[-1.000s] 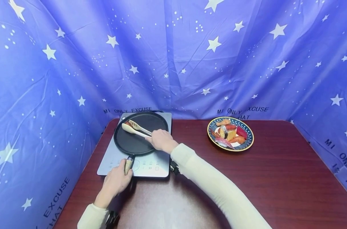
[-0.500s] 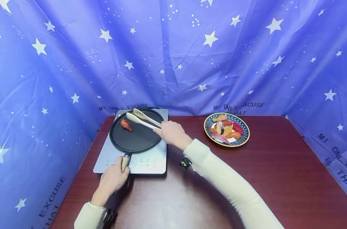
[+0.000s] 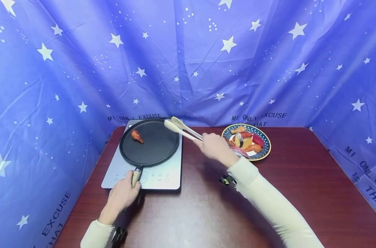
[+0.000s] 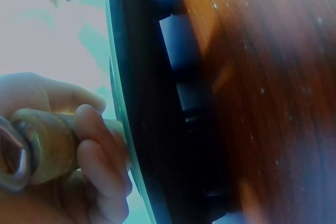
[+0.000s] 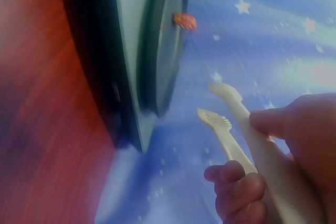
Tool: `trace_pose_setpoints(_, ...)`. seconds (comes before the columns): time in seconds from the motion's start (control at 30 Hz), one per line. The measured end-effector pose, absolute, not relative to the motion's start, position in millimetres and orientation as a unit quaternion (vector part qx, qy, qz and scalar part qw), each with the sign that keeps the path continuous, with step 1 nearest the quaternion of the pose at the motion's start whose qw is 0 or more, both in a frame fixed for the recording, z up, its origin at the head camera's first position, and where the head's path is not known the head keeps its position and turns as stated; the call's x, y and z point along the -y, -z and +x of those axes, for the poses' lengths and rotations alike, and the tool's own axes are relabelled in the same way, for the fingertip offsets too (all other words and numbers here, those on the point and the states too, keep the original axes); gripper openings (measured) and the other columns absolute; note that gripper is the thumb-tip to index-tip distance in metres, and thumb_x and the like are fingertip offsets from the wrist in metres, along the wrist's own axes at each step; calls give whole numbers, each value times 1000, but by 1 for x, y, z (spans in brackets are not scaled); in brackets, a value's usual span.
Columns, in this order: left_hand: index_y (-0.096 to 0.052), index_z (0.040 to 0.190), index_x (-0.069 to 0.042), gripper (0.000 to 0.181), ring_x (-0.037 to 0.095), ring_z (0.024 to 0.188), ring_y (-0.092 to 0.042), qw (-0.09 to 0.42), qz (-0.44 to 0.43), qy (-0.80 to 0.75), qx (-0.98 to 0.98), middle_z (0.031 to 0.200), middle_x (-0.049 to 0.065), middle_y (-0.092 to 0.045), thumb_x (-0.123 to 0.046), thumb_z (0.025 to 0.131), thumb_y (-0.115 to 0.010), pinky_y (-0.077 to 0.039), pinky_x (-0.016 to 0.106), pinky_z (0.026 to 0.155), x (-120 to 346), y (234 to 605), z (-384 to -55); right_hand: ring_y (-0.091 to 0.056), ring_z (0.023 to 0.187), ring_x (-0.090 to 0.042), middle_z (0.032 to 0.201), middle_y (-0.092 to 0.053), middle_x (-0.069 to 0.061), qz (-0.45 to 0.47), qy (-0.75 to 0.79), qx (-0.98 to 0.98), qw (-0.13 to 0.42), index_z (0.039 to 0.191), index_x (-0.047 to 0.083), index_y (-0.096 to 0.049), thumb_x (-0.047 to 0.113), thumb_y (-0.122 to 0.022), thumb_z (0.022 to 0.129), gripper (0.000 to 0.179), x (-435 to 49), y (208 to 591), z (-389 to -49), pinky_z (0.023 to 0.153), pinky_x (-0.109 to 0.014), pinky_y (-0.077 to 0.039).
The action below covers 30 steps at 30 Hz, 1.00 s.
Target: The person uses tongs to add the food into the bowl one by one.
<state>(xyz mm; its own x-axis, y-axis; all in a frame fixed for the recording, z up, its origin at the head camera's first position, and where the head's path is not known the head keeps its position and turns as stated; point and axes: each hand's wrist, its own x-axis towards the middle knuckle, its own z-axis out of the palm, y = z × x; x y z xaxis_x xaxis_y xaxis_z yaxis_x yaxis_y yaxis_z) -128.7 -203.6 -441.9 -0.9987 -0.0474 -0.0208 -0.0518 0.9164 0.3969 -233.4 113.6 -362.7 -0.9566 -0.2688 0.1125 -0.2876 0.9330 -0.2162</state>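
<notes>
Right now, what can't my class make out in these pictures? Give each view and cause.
Tongs, rear end: head view, behind the right hand; right wrist view, cut off by the bottom edge.
Cooktop symbols: head view, too small; left wrist view, blurred and washed out.
Plate, near left rim: head view, behind the right hand.

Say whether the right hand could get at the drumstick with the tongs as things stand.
Probably yes: the right hand holds the tongs open, and nothing seems to stand between them and the drumstick in the uncovered pan.
</notes>
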Motion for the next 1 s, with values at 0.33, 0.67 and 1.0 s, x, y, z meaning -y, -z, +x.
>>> trace_pose_setpoints(0.33,-46,124,-4,44,32,64,-57,6,-24,-204,-979,72,15,-56,-27,86,-54,-39,45,50,205,441,-126,-53,54,-29,61,-50,-8,110,-116,986,47,74,6,-52,45,-46,96,44,-177,366,-224,49,-45,-40)
trace_pose_setpoints(0.67,-45,126,-4,47,33,66,-58,9,-26,-205,-978,76,17,-59,-27,87,-55,-40,45,51,205,446,-126,-49,50,-24,58,-46,-5,101,-152,982,49,77,9,-49,46,-52,93,40,-225,375,-205,46,-40,-37)
trace_pose_setpoints(1.0,-45,127,-5,47,32,66,-58,1,-30,-203,-979,76,17,-59,-28,87,-54,-40,44,52,205,445,-129,-53,57,-29,59,-46,-6,61,-151,985,50,75,8,-53,48,-48,94,44,-269,389,-192,49,-43,-37)
